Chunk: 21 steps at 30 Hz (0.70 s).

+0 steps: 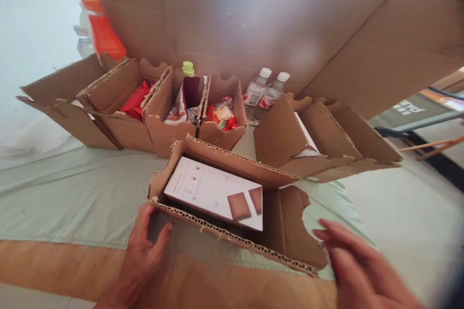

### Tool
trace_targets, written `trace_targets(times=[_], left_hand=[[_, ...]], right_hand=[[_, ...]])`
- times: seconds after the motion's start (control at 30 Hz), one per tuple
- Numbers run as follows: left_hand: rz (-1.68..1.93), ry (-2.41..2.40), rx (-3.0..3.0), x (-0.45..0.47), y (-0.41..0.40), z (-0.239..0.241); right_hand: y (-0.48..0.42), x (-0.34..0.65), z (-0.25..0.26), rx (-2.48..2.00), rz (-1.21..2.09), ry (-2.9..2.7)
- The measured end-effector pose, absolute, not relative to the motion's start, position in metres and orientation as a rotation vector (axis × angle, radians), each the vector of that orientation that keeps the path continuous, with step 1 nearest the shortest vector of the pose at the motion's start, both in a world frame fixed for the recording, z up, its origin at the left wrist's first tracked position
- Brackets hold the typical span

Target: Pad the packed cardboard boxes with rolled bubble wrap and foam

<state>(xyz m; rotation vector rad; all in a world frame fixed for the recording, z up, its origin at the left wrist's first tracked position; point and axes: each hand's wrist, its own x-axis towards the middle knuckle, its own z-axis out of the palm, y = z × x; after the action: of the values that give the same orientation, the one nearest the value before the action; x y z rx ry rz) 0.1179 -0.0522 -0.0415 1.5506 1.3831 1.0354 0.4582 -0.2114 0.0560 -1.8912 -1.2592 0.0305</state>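
Note:
In front of me sits a long open-topped cardboard bin (297,217) with a scalloped cut-out at its right end. Inside it lies a white printed box (213,193) with brown squares pictured on it. My left hand (147,246) is at the bin's near left corner, fingertips against the cardboard and thumb spread apart. Beyond the bin's right end is my right hand (362,265), its fingers stretched out beside the cut-out and slightly blurred. Whether the right fingers touch the cardboard, I cannot tell.
Behind stand several cardboard bins (174,140) holding a red packet (137,99) and snack bags (223,111). Two clear bottles (259,89) are between them and more bins (326,169) at right. An orange bottle (105,34) rises at far left. A tall cardboard sheet (217,19) backs everything.

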Motion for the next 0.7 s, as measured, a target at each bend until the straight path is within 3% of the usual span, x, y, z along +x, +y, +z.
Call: trace_targets(times=[0.17,0.5,0.7], left_hand=[[0.994,1.359,1.541,0.119,-0.054,-0.028],[1.144,1.384,1.431,0.140,-0.030,-0.027],[1.171,1.516,1.496,0.134,-0.028,-0.044]], right_hand=[[-0.205,0.383,-0.002,-1.942,0.306,-1.343],[-0.115,0.389,0.005,-1.527,0.742,-1.207],[-0.127,0.391,-0.042,-1.597,0.600,-0.980]])
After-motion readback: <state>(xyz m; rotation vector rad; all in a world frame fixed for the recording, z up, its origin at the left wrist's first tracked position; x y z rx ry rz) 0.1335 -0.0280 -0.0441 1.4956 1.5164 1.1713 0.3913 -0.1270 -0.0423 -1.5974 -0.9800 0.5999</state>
